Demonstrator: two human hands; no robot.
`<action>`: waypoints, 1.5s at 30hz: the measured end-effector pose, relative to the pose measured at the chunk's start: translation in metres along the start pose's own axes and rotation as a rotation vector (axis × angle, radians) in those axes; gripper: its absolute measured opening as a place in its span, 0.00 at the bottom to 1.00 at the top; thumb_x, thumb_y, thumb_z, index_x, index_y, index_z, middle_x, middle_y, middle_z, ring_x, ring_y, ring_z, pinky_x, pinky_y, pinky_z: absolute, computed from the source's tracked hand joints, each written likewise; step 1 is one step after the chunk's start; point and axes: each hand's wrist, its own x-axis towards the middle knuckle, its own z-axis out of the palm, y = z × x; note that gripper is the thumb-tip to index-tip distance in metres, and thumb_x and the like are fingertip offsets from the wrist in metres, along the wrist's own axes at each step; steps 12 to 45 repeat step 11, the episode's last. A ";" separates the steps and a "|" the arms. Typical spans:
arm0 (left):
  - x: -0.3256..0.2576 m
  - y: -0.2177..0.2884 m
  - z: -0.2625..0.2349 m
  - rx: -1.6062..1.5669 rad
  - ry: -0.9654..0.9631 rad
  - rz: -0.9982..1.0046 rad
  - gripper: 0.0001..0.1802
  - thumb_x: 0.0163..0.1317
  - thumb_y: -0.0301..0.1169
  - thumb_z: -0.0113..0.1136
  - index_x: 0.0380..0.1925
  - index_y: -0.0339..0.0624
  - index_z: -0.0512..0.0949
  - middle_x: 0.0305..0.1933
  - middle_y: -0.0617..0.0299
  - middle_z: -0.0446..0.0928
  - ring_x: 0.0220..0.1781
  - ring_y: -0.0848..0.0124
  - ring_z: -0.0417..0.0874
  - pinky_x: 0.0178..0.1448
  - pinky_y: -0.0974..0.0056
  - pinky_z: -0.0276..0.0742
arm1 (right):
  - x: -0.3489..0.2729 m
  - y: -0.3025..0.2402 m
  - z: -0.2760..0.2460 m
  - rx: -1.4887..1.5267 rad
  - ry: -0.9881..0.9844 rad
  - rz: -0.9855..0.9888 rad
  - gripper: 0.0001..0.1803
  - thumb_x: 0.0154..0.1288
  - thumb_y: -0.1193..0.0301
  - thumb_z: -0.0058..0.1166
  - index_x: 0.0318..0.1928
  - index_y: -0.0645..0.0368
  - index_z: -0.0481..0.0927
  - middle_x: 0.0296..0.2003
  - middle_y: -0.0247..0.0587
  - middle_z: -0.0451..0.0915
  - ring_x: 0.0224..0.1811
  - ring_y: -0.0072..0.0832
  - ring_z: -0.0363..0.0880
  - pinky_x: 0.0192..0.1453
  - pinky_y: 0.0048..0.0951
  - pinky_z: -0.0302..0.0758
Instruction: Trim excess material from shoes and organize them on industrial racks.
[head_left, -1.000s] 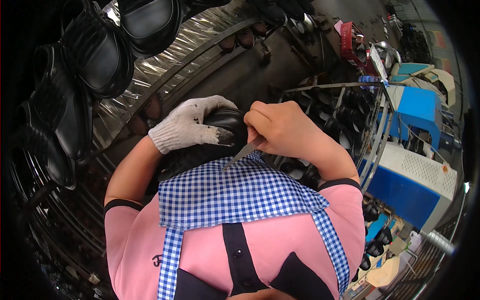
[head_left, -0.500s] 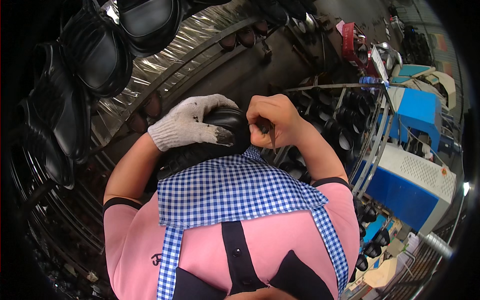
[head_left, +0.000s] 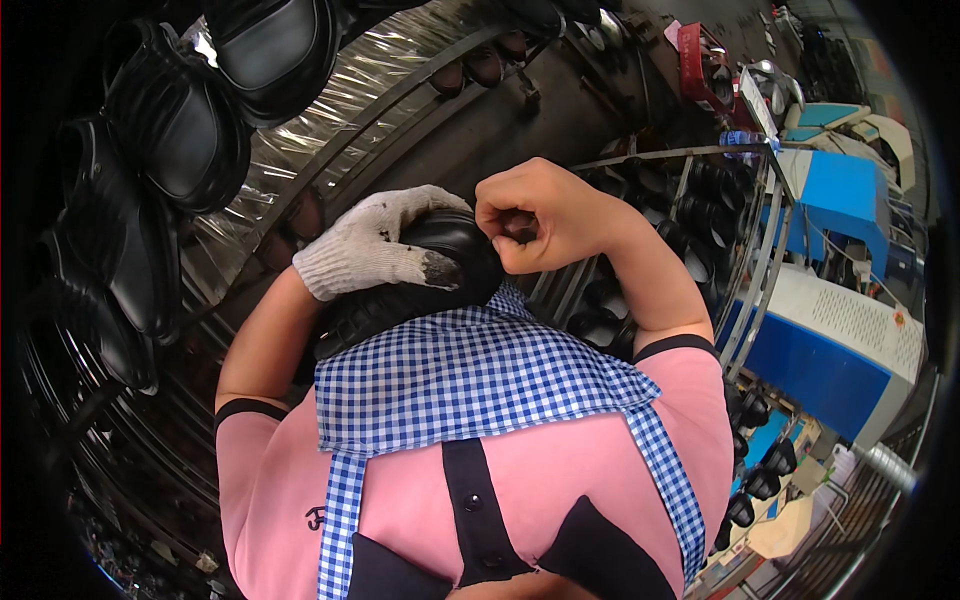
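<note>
Knit cotton glove [head_left: 375, 245] – soiled; black shoe [head_left: 440, 262] – smooth, glossy rubber.

Black shoes on racks [head_left: 170, 150] crowd your left; a metal rack [head_left: 740, 250] of shoes hems your right; open room lies only straight ahead

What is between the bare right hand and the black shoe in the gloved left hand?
Nothing visible. The right hand is closed in a fist directly against the toe of the black shoe, and the gloved left hand lies on top of it.
</note>
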 end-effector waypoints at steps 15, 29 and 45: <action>-0.002 0.004 0.000 -0.040 -0.014 -0.027 0.36 0.41 0.42 0.72 0.50 0.36 0.74 0.45 0.58 0.78 0.49 0.70 0.78 0.57 0.66 0.72 | -0.004 -0.001 0.009 0.043 0.066 0.022 0.05 0.42 0.80 0.52 0.23 0.60 0.71 0.19 0.32 0.71 0.17 0.20 0.68 0.21 0.20 0.64; -0.002 0.004 0.000 -0.040 -0.014 -0.027 0.36 0.41 0.42 0.72 0.50 0.36 0.74 0.45 0.58 0.78 0.49 0.70 0.78 0.57 0.66 0.72 | -0.004 -0.001 0.009 0.043 0.066 0.022 0.05 0.42 0.80 0.52 0.23 0.60 0.71 0.19 0.32 0.71 0.17 0.20 0.68 0.21 0.20 0.64; -0.002 0.004 0.000 -0.040 -0.014 -0.027 0.36 0.41 0.42 0.72 0.50 0.36 0.74 0.45 0.58 0.78 0.49 0.70 0.78 0.57 0.66 0.72 | -0.004 -0.001 0.009 0.043 0.066 0.022 0.05 0.42 0.80 0.52 0.23 0.60 0.71 0.19 0.32 0.71 0.17 0.20 0.68 0.21 0.20 0.64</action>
